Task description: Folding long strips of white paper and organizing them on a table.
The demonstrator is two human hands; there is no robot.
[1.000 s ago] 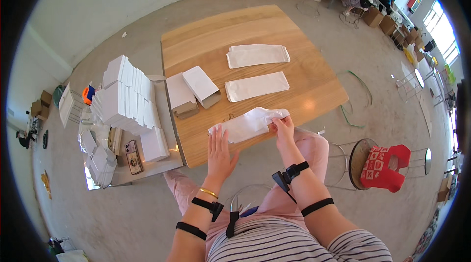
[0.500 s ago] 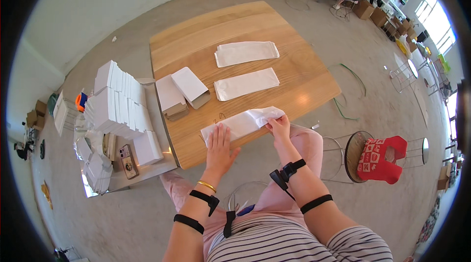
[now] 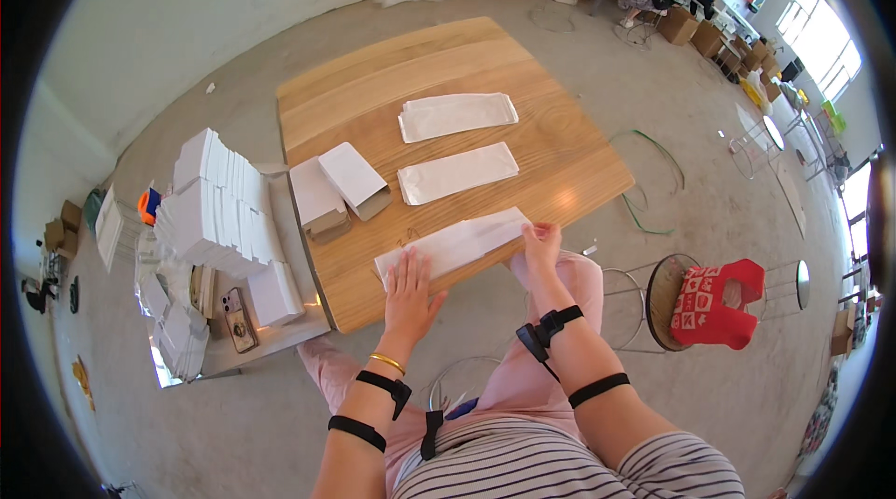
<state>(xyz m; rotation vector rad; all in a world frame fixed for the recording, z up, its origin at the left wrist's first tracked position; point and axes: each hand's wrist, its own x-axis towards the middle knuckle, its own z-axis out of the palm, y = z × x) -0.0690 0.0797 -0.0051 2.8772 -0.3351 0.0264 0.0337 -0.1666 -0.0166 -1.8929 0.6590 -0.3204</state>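
A long, flat folded white sheet [image 3: 467,239] lies along the near edge of the wooden table [image 3: 560,112]; I cannot tell if it is paper or thin plastic. My left hand [image 3: 408,298] rests flat on its left end, fingers stretched. At the right end, the thumb and fingers of my right hand [image 3: 541,247] pinch its corner. Beyond it lie two similar piles, a nearer white pile [image 3: 459,173] and a farther white pile [image 3: 459,117]. To their left are two white boxes, one flat box [image 3: 355,172] leaning over another box [image 3: 317,193].
On a side table at the left stand tall stacks of white boxes [image 3: 219,205] and a phone [image 3: 239,320]. A stool [image 3: 665,303] with a red bag [image 3: 719,305] is at the right. Green straps [image 3: 653,230] lie on the floor. People work among cartons at the far right.
The raised, crumpled right end of the sheet now lies flatter. My right hand has slid a little to the right along it, while my left hand stays flat. The view has shifted slightly.
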